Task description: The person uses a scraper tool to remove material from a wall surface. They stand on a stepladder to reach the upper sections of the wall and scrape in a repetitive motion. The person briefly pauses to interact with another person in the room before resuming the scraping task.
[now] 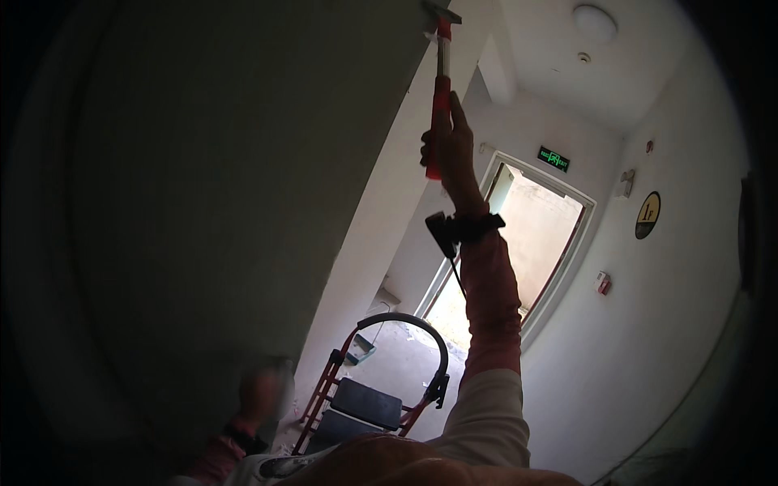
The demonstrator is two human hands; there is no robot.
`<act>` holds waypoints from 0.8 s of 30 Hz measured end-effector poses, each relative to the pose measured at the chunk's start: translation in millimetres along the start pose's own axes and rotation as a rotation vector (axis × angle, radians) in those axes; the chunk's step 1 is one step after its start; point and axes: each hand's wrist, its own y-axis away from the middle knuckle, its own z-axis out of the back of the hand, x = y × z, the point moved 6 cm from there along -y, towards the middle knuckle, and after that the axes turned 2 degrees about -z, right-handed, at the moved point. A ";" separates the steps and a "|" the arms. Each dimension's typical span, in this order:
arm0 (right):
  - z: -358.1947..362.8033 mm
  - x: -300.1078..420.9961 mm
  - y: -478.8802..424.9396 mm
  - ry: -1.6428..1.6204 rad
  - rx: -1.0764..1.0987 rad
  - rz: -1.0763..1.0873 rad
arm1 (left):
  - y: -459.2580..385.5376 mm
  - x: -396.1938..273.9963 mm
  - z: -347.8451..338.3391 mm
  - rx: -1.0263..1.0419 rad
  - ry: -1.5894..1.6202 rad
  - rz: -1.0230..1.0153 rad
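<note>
High in the view, my right hand is wrapped around the red grip of a long-handled scraper. The scraper points up, its wide head at the upper edge of a dark wall face; whether the blade touches is hard to tell. A black strap device with a cable sits on my right wrist. Low on the left, my left hand is blurred in front of the dark wall. A pale grey, indistinct shape shows along its right side, and I cannot tell if the hand grips it.
A folding step ladder with a red frame stands below me. Behind it a green dustpan rests on the floor. Beyond are an open doorway, a lit exit sign, a ceiling lamp and a wall alarm box.
</note>
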 end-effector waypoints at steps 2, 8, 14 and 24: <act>2.3 9.9 -26.5 -0.080 0.007 0.010 | 1.1 -3.4 2.0 0.025 -0.044 0.035; -8.2 47.0 -41.7 -0.075 0.077 0.046 | 13.5 20.6 -13.6 -0.010 -0.034 0.060; -5.8 48.6 -79.9 -0.100 0.073 0.101 | -22.8 -32.9 -7.4 0.941 -0.084 0.344; -26.0 82.2 -67.3 -0.032 0.092 0.084 | 14.3 27.7 -29.3 0.031 -0.068 0.092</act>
